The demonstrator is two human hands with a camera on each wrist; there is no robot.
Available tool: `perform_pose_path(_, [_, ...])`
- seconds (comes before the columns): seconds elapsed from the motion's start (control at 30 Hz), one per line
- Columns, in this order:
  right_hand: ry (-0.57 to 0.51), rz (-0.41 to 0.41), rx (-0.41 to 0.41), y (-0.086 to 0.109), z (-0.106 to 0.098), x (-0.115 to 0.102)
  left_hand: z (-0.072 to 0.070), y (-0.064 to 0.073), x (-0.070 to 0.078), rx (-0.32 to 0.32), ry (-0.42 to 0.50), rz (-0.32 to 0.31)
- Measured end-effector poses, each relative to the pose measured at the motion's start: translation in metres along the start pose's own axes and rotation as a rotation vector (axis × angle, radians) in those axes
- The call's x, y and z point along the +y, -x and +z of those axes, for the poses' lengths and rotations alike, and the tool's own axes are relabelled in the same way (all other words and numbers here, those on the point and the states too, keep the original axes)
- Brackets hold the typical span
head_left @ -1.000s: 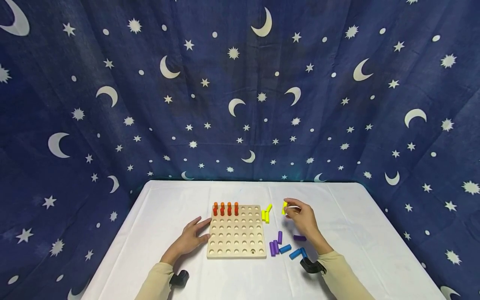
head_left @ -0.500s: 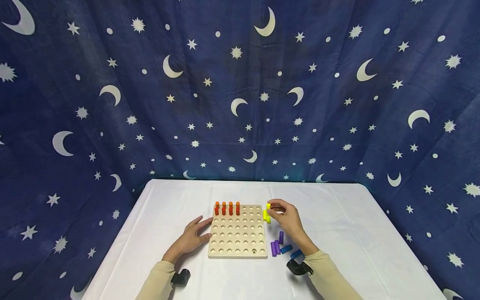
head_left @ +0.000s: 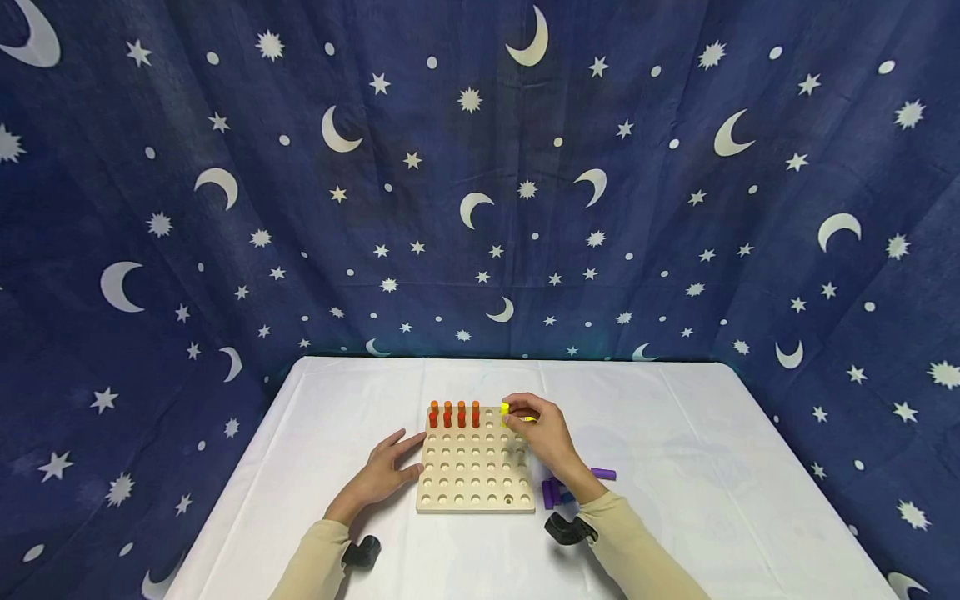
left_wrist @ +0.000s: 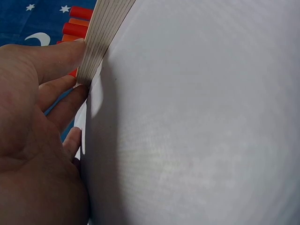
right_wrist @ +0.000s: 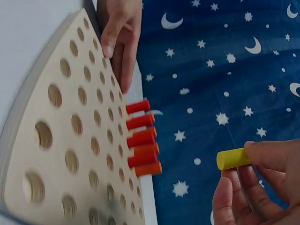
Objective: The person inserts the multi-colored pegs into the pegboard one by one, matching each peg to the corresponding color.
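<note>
The right hand (head_left: 546, 432) pinches a plain yellow peg (right_wrist: 232, 159) above the wooden pegboard (head_left: 476, 510); the left hand (head_left: 381, 477), fingers spread, touches its edge.

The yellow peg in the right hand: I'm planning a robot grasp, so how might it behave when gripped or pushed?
The yellow peg is probably stiff, as its straight cylinder shows no bend. It looks light, since the right hand holds it in a fingertip pinch. Its round side would likely roll if laid down and pushed.
</note>
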State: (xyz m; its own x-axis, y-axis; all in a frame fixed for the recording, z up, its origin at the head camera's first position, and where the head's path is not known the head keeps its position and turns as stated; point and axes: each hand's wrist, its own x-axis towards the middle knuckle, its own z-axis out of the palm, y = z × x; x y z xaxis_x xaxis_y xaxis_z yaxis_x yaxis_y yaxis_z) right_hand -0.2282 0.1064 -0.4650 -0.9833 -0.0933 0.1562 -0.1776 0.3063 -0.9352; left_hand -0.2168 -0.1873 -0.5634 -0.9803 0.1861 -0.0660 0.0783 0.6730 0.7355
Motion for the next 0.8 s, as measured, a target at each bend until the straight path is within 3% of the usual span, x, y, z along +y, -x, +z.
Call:
perform_pose_path(0.17, [-0.052, 0.007, -0.013, -0.01, 0.018, 0.02, 0.001, 0.0, 0.001, 0.002, 0.007, -0.015])
perform_pose_path(0.8, [-0.105, -0.003, -0.097, -0.019, 0.063, 0.032, 0.001, -0.001, 0.003, -0.012, -0.013, -0.048])
